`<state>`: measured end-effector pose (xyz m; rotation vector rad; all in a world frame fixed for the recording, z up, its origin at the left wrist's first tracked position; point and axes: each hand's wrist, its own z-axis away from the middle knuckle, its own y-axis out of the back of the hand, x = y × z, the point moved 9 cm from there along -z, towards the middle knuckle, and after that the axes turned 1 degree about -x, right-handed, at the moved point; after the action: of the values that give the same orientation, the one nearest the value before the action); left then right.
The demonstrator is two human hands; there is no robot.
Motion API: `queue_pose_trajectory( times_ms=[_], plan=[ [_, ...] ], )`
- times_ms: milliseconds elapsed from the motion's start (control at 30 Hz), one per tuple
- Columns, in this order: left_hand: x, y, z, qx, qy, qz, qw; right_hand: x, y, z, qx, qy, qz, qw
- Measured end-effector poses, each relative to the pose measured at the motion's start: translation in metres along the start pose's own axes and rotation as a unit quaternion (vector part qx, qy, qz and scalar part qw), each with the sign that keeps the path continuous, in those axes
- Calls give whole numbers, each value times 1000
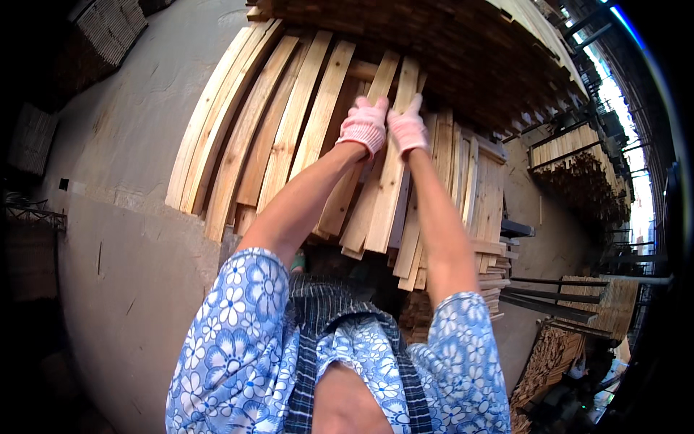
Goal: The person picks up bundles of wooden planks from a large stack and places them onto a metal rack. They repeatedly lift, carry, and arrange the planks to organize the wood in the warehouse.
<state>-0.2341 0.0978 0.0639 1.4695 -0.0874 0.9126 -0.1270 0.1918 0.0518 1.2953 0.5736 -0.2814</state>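
Note:
My left hand (366, 123), in a pink knitted glove, is closed over a narrow wooden board (383, 76) near its far end. Close beside it, my right hand (408, 126) in a matching glove grips another wooden board (385, 206), which slants toward me between my forearms. The thumb and fingers of the right hand sit on either side of that board. Under and around both hands lie many similar pale boards (314, 108), side by side on a pile. Fingertips of both hands are partly hidden or blurred.
A tall dark-sided stack of timber (463, 50) rises just beyond my hands. More boards (484, 188) lie to the right, and further timber stacks (578, 155) stand past them. Grey concrete floor (130, 239) extends on the left, with bundled wood (108, 32) at the far left.

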Motion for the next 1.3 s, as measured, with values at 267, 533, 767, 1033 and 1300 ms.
queue_pose_trajectory(
  times_ms=[267, 533, 767, 1033, 1300],
  plan=[
    [-4, 3, 27, 161, -116, -287, 937, -22, -3, 36, -27, -13, 75, 997],
    [-27, 43, 5, 296, -92, -355, 882, 12, -20, 26, -9, 83, -19, 996],
    [-23, -39, 17, -17, -14, 105, 994, 65, 57, 41, 81, 134, -119, 980],
    [3, -7, 43, -90, 65, 228, 967, 312, 90, 15, 57, -98, 81, 990],
    [2, 65, 67, 121, 114, -142, 976, 317, 59, 22, 38, -77, 72, 994]
  ],
)
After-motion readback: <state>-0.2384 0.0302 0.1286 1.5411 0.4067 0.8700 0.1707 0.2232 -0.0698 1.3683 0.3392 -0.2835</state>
